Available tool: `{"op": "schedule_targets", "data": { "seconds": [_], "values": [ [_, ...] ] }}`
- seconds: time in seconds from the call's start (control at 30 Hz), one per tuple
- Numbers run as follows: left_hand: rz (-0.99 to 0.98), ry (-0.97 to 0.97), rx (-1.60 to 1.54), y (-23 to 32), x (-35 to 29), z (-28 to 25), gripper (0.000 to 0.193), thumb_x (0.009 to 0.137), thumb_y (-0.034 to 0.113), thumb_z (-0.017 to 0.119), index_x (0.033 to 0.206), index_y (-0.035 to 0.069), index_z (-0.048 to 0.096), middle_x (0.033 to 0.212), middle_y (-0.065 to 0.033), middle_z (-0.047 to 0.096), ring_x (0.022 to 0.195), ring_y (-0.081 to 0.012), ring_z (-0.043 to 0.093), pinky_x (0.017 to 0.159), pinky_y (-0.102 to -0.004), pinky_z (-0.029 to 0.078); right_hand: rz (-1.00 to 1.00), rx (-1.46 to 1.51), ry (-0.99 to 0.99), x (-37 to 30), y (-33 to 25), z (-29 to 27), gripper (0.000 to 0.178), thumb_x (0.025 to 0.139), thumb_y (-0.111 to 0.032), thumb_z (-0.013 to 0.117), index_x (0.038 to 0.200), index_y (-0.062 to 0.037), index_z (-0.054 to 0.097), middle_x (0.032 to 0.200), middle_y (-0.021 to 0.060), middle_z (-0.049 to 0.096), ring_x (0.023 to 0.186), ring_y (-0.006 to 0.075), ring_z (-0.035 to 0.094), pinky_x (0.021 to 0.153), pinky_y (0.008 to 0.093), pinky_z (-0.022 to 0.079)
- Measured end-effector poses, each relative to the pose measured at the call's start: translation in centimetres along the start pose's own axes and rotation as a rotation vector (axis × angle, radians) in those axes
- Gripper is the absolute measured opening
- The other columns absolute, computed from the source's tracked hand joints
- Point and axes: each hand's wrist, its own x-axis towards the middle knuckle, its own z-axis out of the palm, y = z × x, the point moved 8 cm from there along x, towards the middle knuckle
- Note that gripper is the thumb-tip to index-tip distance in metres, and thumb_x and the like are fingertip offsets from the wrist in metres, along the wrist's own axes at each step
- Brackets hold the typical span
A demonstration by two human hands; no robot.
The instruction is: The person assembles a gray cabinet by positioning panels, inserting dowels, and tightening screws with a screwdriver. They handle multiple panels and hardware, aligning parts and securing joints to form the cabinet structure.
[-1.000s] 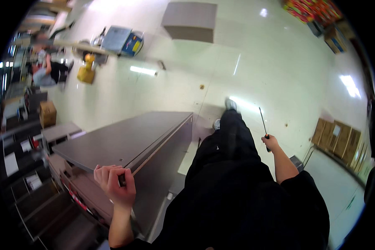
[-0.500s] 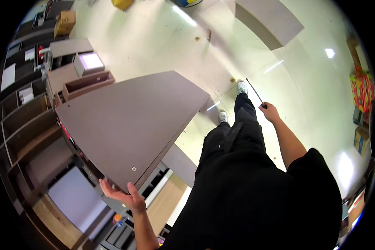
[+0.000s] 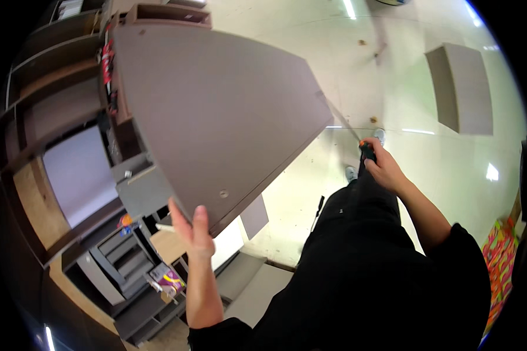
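Note:
A large brown-grey cabinet (image 3: pixel 216 99) with a broad flat top and slanted sides stands to my left. Its near corner sits between the thumb and fingers of my left hand (image 3: pixel 194 237), with a round screw head (image 3: pixel 223 193) in the top just beyond. My right hand (image 3: pixel 385 167) is closed round the dark handle of a screwdriver (image 3: pixel 367 151), which has an orange collar. The long shaft, smeared by motion, points up and left, its tip end overlapping the cabinet's right corner in view.
A grey-brown box-like piece (image 3: pixel 471 88) lies on the glossy floor at the far right. Dark open shelving (image 3: pixel 58 111) lines the left. An open drawer (image 3: pixel 170 14) rests beyond the cabinet. Pale boards (image 3: pixel 255 286) lie near my left side, and a colourful bag (image 3: pixel 500 257) is at right.
My view has turned, shifting the surroundings. My right hand has brought the screwdriver closer to the cabinet, its shaft now slanting toward it. My left hand has closed in on the near corner.

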Motion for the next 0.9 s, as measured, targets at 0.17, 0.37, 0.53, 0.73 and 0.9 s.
{"op": "schedule_targets", "data": {
  "seconds": [0.17,0.37,0.53,0.73,0.9],
  "values": [
    [0.137,-0.082,-0.001,2.5,0.8,0.6,0.046,0.089,0.016,0.059,0.127,-0.008,0.047,0.102,-0.0145,0.067,0.093,-0.0195,0.061,0.086,-0.032,0.048,-0.39,0.195,-0.398,-0.9,-14.1,0.1,0.046,0.088,-0.007,0.063,0.134,-0.0099,0.059,0.092,0.0126,0.063,0.079,0.0259,0.061,0.073,0.0334,0.049],
    [0.202,-0.059,-0.035,1.5,2.2,-1.0,0.046,0.088,0.012,0.06,0.128,-0.007,0.047,0.096,-0.0128,0.069,0.083,-0.018,0.063,0.078,-0.0277,0.05,-0.411,0.141,-0.445,-2.3,-17.7,2.0,0.047,0.085,-0.005,0.068,0.131,-0.0097,0.062,0.084,0.0095,0.063,0.075,0.0248,0.06,0.07,0.0321,0.048],
    [0.256,-0.033,-0.015,1.1,1.6,-0.6,0.048,0.086,0.009,0.061,0.129,-0.008,0.047,0.094,-0.022,0.07,0.086,-0.029,0.072,0.075,-0.0334,0.054,-0.383,0.111,-0.401,-2.9,-19.3,2.4,0.044,0.088,-0.006,0.066,0.132,-0.0108,0.062,0.09,0.0104,0.064,0.078,0.026,0.062,0.072,0.0329,0.048],
    [0.256,0.06,0.016,2.9,0.3,0.6,0.059,0.083,0.011,0.059,0.137,-0.008,0.043,0.092,-0.0229,0.071,0.077,-0.0378,0.072,0.069,-0.0343,0.055,-0.356,-0.025,-0.408,-3.9,-19.6,-0.9,0.043,0.088,-0.007,0.065,0.131,-0.0113,0.063,0.092,0.0121,0.065,0.082,0.028,0.063,0.076,0.0341,0.05],
    [0.247,0.113,0.026,2.1,0.3,0.2,0.048,0.092,0.022,0.052,0.131,-0.006,0.052,0.076,-0.0198,0.066,0.063,-0.0327,0.067,0.06,-0.0347,0.051,-0.379,-0.046,-0.497,-2.1,-19.9,-1.4,0.045,0.089,-0.008,0.065,0.134,-0.0102,0.06,0.093,0.0126,0.064,0.083,0.0284,0.063,0.076,0.0356,0.05]
  ]
}}
